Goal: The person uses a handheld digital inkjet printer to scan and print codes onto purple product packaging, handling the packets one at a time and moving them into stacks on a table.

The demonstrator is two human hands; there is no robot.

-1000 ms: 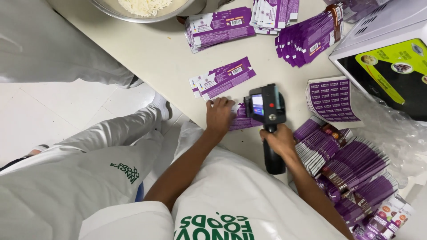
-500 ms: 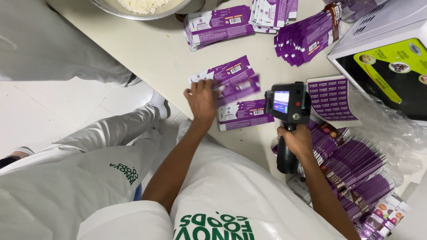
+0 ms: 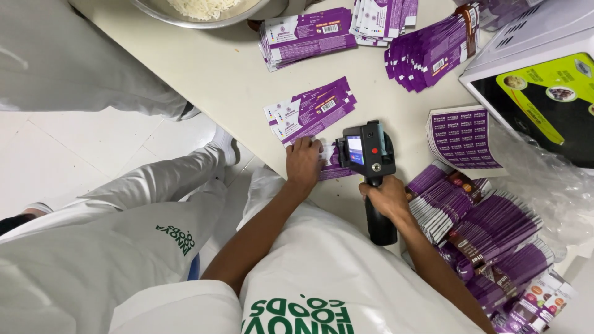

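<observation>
Two bare hands work at the near edge of a pale table (image 3: 204,80). The left hand (image 3: 303,164) lies flat, palm down and fingers spread, on a purple and white flat package (image 3: 334,166) and presses it onto the table; it closes around nothing. The right hand (image 3: 388,199) is wrapped firmly around the black grip of a handheld printer (image 3: 367,154), whose head with a small lit screen stands over the right part of the same package, just beside the left fingers. Whether the printer touches the package, I cannot tell.

Just beyond the left hand, a little fan of the same purple packages (image 3: 311,110) lies on the table. More stacks (image 3: 306,36) rest along the far edge, near a metal bowl (image 3: 185,15) with white shreds inside. A printed purple sheet (image 3: 463,137) lies to the right of the printer. At the near right corner, many purple packages (image 3: 489,229) are piled in rows, touching each other. A white box with a dark and green front (image 3: 544,80) stands at the right edge, and crumpled clear plastic (image 3: 544,185) lies beside it.
</observation>
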